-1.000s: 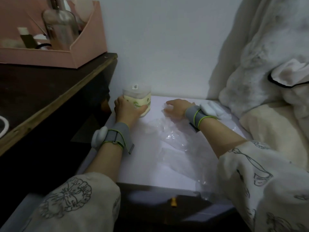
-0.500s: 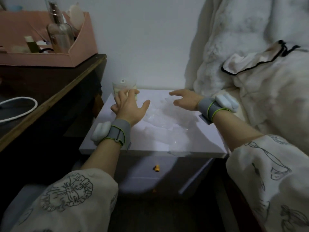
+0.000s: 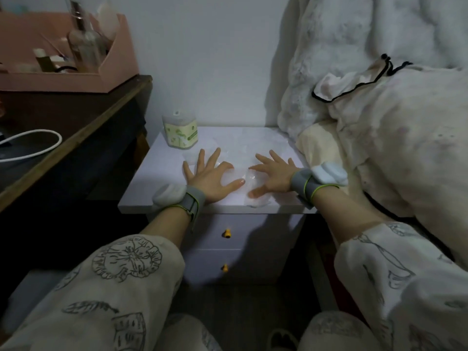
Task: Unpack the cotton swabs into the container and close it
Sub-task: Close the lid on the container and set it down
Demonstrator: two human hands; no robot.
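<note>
We see a small clear plastic container with a pale yellow-green printed label point(image 3: 180, 132) standing upright at the back left corner of our white bedside cabinet top point(image 3: 141, 196), its lid on and a small white sticker on top. In front of it, a crumpled sheet of clear plastic packaging point(image 3: 243, 158) lies flat and empty-looking across the middle of the surface, well apart from the container.

Cream line-drawing-print sleeves point(image 3: 106, 295), grey green-edged wristbands point(image 3: 305, 184) with white pods.
</note>
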